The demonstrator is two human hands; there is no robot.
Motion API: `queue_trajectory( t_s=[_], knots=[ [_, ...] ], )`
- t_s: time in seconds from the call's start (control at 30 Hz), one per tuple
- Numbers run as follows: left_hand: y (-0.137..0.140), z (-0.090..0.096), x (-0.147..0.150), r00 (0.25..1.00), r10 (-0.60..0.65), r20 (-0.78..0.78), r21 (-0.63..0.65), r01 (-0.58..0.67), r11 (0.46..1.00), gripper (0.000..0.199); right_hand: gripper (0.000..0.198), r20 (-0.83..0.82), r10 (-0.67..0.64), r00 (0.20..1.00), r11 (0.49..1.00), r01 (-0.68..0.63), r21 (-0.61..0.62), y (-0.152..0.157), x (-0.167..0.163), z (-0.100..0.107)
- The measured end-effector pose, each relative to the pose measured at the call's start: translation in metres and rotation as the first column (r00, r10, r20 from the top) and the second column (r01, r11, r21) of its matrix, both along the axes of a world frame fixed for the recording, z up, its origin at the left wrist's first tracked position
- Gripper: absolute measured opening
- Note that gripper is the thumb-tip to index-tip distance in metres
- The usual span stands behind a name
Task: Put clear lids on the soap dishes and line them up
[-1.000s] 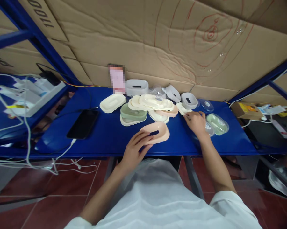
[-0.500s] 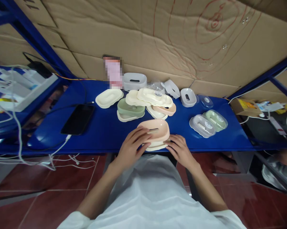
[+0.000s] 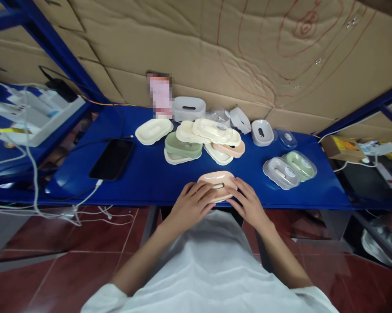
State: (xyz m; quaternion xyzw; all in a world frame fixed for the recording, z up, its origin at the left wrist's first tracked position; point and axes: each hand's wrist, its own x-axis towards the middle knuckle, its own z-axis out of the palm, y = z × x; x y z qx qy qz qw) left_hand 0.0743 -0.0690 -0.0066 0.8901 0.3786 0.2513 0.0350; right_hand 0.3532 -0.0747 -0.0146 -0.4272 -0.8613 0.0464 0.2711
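Observation:
A peach soap dish with a slot in its middle sits low near the front edge of the table, over a cream base that barely shows. From the left, my left hand grips it, fingers reaching over its inside next to the slot. My right hand holds the opposite end with bent fingers on the rim. Just beyond are a green soap dish on a cream base, another peach dish, and stacked cream pieces.
Two lidded soap dishes, one grey and one green, stand at the right. Grey dishes line the cardboard wall. On the left lies a black phone with a white cable. Part of another person shows at far right.
The peach dish has come down onto the cream base, now mostly hidden beneath it. My right hand has moved up onto the dish's rim. The whole view has shifted slightly.

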Motion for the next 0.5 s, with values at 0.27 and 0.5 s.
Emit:
queue_trajectory(
  t_s=[0.27,0.5],
  knots=[
    [0.007,-0.006,-0.005,0.997,-0.028,0.071,-0.067,0.033,0.997,0.032,0.044,0.098,0.019,0.995,0.998,-0.025,0.064,0.018,0.021,0.021],
    [0.009,-0.011,-0.013,0.972,0.107,0.207,-0.231,-0.058,0.971,0.058,0.054,0.236,-0.693,0.681,0.713,0.695,0.086,0.173,0.162,0.086]
  ],
)
